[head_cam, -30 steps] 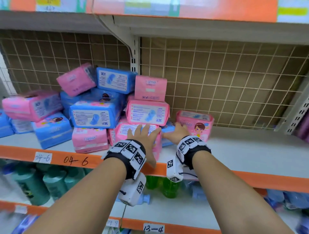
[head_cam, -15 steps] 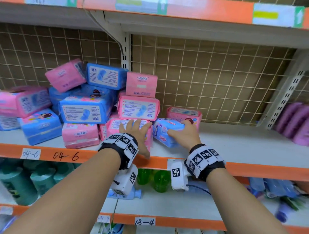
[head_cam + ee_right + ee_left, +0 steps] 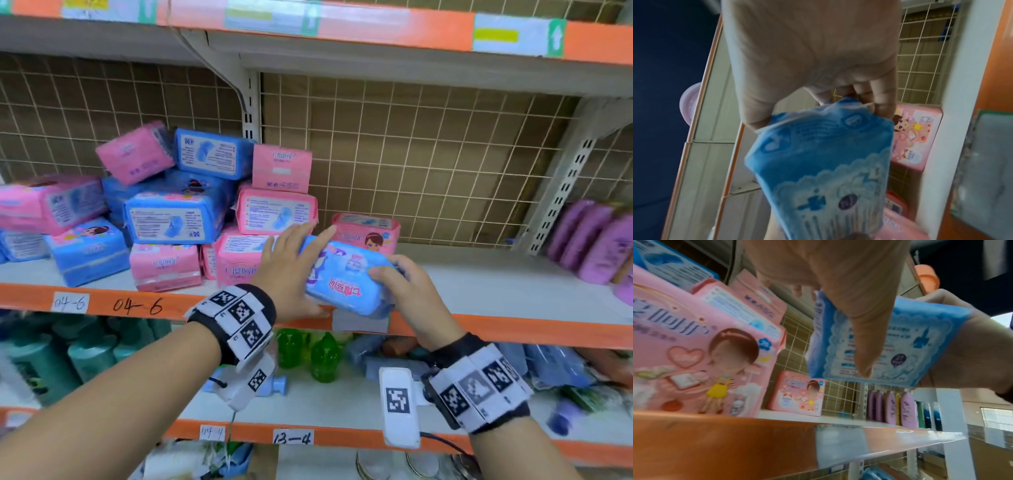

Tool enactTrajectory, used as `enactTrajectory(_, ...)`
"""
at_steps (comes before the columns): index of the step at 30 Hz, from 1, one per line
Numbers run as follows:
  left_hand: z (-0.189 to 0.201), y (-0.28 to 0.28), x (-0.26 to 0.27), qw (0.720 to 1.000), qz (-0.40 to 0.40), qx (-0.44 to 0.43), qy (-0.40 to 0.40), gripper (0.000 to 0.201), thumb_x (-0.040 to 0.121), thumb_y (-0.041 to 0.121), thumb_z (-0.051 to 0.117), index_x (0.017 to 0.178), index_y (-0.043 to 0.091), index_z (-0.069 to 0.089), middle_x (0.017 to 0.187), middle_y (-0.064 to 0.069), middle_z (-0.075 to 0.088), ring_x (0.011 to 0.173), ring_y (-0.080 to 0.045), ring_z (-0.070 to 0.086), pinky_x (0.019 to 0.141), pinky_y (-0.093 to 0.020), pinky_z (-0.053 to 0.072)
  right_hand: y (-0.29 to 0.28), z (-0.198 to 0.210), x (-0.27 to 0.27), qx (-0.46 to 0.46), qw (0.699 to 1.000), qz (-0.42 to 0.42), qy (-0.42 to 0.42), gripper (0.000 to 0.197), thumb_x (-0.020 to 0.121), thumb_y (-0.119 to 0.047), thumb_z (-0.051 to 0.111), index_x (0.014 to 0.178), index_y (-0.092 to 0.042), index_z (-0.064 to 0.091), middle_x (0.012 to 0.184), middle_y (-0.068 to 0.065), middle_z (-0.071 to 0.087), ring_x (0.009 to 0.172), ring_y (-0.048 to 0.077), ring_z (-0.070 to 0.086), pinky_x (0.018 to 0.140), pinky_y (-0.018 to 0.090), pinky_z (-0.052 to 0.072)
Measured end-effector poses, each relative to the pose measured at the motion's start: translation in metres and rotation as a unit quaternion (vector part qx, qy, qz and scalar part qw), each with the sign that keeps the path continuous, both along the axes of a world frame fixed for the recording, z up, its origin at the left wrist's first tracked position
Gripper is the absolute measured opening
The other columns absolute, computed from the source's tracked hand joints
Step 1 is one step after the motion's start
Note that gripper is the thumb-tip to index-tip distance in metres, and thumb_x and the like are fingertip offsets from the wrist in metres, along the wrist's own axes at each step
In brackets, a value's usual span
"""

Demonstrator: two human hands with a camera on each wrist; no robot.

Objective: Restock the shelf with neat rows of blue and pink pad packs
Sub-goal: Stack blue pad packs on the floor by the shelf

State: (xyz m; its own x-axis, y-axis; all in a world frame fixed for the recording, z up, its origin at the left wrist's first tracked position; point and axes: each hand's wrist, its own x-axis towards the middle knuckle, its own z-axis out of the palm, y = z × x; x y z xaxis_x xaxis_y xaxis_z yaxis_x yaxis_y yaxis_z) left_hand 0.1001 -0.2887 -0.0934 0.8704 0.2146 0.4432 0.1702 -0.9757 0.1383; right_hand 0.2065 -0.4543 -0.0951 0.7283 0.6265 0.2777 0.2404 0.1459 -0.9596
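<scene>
While my left hand and right hand clasp one blue pad pack by its ends over the shelf edge, centre frame, I log: mixed heap of packs at left unsorted, rows not begun.

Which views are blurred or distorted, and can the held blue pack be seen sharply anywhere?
Head view: blue pack fairly sharp, orange shelf lip tilted and bowed by the wide angle, lower right corner smeared. Left wrist view: shelf lip and near pink pack motion-blurred. Right wrist view: soft overall, left side dark, pack's small print unreadable.
</scene>
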Motion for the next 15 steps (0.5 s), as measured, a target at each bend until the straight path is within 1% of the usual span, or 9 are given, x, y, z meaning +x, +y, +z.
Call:
enactTrajectory(2,0.006,-0.006,-0.005,0.998,-0.047,-0.01,-0.042,0.103,0.057,0.039,0.081,0.143,0.031,0.023,0.146,-0.006,0.031,0.135,-0.027,0.026,0.11,-0.04,0.019,-0.001,0.003,-0.006,-0.01,0.999,0.031,0.005,0.027,0.068,-0.028,0.063,0.09,-0.013,0.059,0.082,0.0,0.063,0.066,0.006,0.06,0.051,0.014,0.046)
enactTrajectory(3,0.009,-0.007,-0.009,0.996,-0.065,-0.011,-0.058,0.093,0.058,0.036,0.081,0.138,0.024,0.037,0.137,-0.006,0.041,0.127,-0.029,0.036,0.106,-0.037,0.025,-0.002,0.004,-0.008,-0.017,0.999,0.045,0.003,0.03,0.067,-0.03,0.061,0.092,-0.013,0.059,0.083,-0.001,0.063,0.068,0.006,0.061,0.052,0.015,0.047)
enactTrajectory(5,0.012,-0.008,-0.02,0.993,-0.084,0.015,-0.084,0.076,0.059,0.032,0.083,0.126,0.015,0.052,0.121,-0.009,0.054,0.112,-0.032,0.049,0.097,-0.034,0.032,-0.005,0.003,-0.01,-0.032,0.996,0.081,-0.001,0.025,0.072,-0.028,0.064,0.094,-0.017,0.06,0.086,-0.005,0.063,0.07,0.001,0.062,0.058,0.018,0.052)
enactTrajectory(7,0.009,-0.004,-0.032,0.986,-0.111,0.052,-0.111,0.07,0.058,0.023,0.085,0.12,0.011,0.053,0.113,-0.017,0.059,0.102,-0.039,0.055,0.095,-0.038,0.037,-0.007,0.002,-0.011,-0.048,0.991,0.124,0.008,0.029,0.074,-0.034,0.063,0.099,-0.02,0.061,0.092,-0.008,0.064,0.079,0.0,0.062,0.069,0.024,0.052)
enactTrajectory(9,0.002,-0.002,-0.046,0.981,-0.13,0.1,-0.108,0.072,0.06,0.018,0.085,0.119,0.015,0.045,0.116,-0.021,0.059,0.102,-0.041,0.058,0.09,-0.047,0.046,-0.004,-0.002,-0.011,-0.048,0.985,0.158,0.057,0.042,0.069,-0.044,0.064,0.103,-0.018,0.061,0.1,-0.005,0.063,0.088,0.008,0.062,0.074,0.031,0.051)
enactTrajectory(10,-0.001,-0.001,-0.052,0.979,-0.136,0.121,-0.096,0.073,0.06,0.015,0.085,0.119,0.017,0.042,0.122,-0.019,0.057,0.103,-0.041,0.059,0.084,-0.051,0.05,0.001,-0.004,-0.014,-0.04,0.978,0.181,0.094,0.043,0.069,-0.043,0.067,0.103,-0.018,0.06,0.101,-0.002,0.063,0.089,0.012,0.063,0.073,0.031,0.05)
enactTrajectory(12,-0.006,0.0,-0.061,0.978,-0.141,0.139,-0.07,0.075,0.062,0.011,0.084,0.121,0.02,0.04,0.133,-0.013,0.047,0.104,-0.041,0.06,0.073,-0.052,0.054,0.014,-0.009,-0.024,-0.024,0.956,0.246,0.16,0.041,0.074,-0.029,0.068,0.11,-0.013,0.057,0.103,0.004,0.064,0.091,0.016,0.064,0.075,0.028,0.051)
enactTrajectory(13,-0.007,0.002,-0.065,0.978,-0.136,0.141,-0.065,0.076,0.062,0.011,0.084,0.122,0.02,0.039,0.135,-0.014,0.046,0.105,-0.041,0.06,0.072,-0.052,0.054,0.021,-0.012,-0.03,-0.017,0.943,0.28,0.178,0.044,0.077,-0.022,0.064,0.118,-0.008,0.053,0.108,0.007,0.063,0.097,0.018,0.062,0.082,0.03,0.05)
enactTrajectory(15,-0.01,0.004,-0.073,0.982,-0.099,0.144,-0.065,0.077,0.062,0.012,0.084,0.124,0.019,0.04,0.131,-0.025,0.051,0.106,-0.043,0.059,0.078,-0.052,0.053,0.036,-0.019,-0.042,0.0,0.926,0.323,0.194,0.051,0.081,-0.016,0.058,0.13,-0.004,0.046,0.122,0.013,0.058,0.111,0.025,0.057,0.095,0.039,0.045)
